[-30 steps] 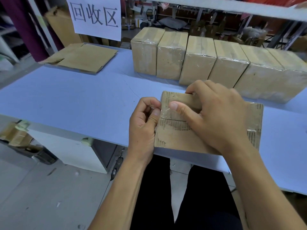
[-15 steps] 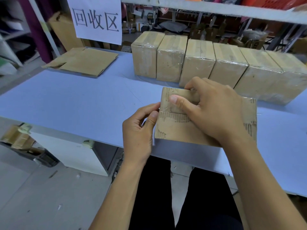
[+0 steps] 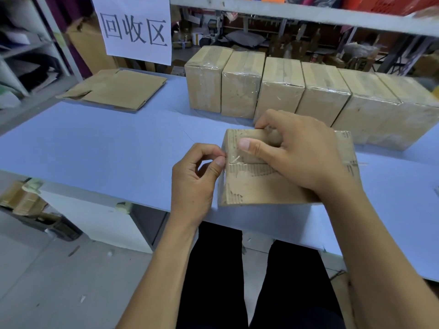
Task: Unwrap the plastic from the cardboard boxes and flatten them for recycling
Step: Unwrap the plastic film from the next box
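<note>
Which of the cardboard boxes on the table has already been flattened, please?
The flattened box at the far left, below the paper sign. It lies flat on the table, while the row of wrapped boxes stands upright.

Bare forearms, no sleeves, no watch or rings on left hand [image 3: 193, 184] or right hand [image 3: 306, 157]. Short, trimmed nails. Black trousers [image 3: 259, 281] on both legs, near bottom centre.
</note>
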